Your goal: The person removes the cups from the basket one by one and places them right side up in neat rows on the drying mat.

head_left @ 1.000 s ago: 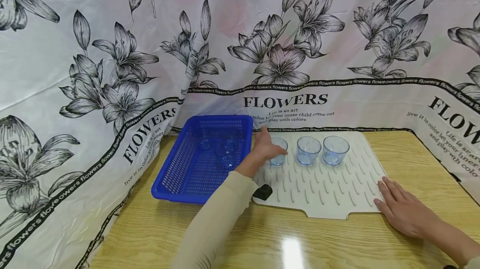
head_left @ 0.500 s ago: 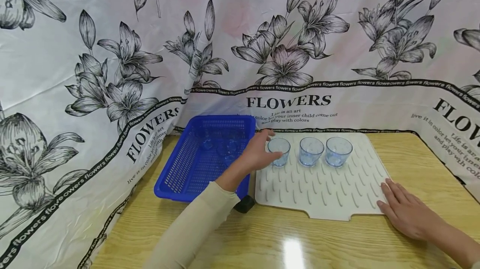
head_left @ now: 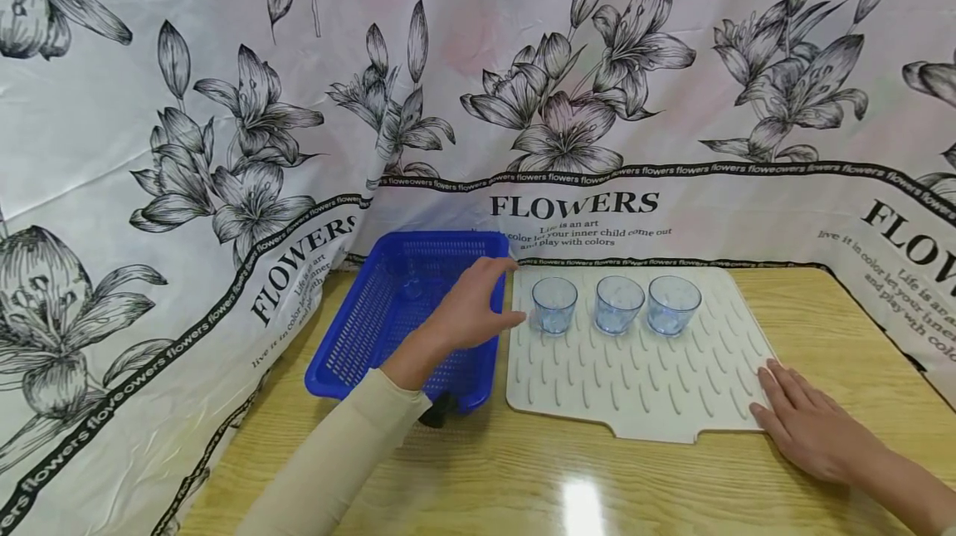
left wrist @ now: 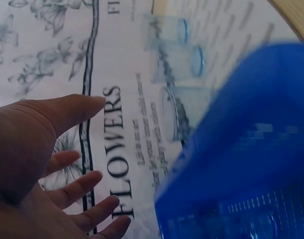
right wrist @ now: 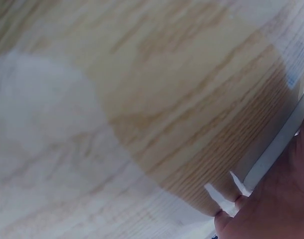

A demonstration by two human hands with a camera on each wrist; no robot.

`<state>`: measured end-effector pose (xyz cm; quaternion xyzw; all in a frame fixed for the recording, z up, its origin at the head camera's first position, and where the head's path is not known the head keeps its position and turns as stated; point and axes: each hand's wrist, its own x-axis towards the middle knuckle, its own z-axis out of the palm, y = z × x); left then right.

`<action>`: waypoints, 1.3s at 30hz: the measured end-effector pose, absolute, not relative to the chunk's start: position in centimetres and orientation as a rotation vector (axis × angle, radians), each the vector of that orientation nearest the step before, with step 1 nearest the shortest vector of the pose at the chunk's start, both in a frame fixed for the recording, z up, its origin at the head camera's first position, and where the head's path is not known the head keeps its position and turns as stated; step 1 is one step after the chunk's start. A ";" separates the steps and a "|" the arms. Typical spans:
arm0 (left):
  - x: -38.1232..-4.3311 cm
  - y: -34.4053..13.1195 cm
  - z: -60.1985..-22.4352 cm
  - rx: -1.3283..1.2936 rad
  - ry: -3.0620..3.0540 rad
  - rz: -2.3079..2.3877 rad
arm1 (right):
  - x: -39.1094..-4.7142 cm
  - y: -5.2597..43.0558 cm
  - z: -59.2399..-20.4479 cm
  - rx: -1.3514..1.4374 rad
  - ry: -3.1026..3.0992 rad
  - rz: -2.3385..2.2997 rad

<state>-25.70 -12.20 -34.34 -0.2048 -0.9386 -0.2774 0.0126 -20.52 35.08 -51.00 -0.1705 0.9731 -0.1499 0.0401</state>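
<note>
Your left hand (head_left: 466, 304) hangs over the right side of the blue basket (head_left: 329, 374), holding nothing, its thumb and fingers spread apart and pointing right. Just to the right of its fingertips, clear of them, is the left glass (head_left: 555, 308). It stands upright on the white mat (head_left: 627, 387), towards the far edge. The middle glass (head_left: 619, 306) and the right glass (head_left: 674, 306) stand in a row with it; those two are close together, with a wider gap to the left one. Your right hand (head_left: 814, 432) lies palm down with straight fingers at the mat's right edge, towards the near corner, gripping nothing. Inside the basket, at the far left, you have a clear bluish piece (head_left: 411, 285), too dim to make out fully. Basket and mat sit side by side on the wood-grain worktop (head_left: 515, 478), before a flower-printed cloth (head_left: 418, 212).
</note>
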 end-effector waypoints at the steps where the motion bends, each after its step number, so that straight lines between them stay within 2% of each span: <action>1: -25.8 -12.7 -34.4 -0.637 -2.925 -0.840 | -20.5 35.1 -51.0 -0.521 2.982 -0.456; 12: -27.6 -18.7 -35.0 -0.509 -2.943 -0.813 | -20.7 35.2 -51.4 -0.530 2.997 -0.450; 19: -29.3 -20.8 -35.8 -0.429 -2.929 -0.879 | -20.8 35.3 -51.3 -0.515 2.995 -0.442; 32: -32.1 -22.8 -38.8 -0.155 -2.988 -1.468 | -20.5 35.2 -51.6 -0.513 2.992 -0.468; 39: -32.8 -23.7 -40.3 -0.109 -3.011 -1.668 | -20.4 35.1 -51.7 -0.516 3.008 -0.441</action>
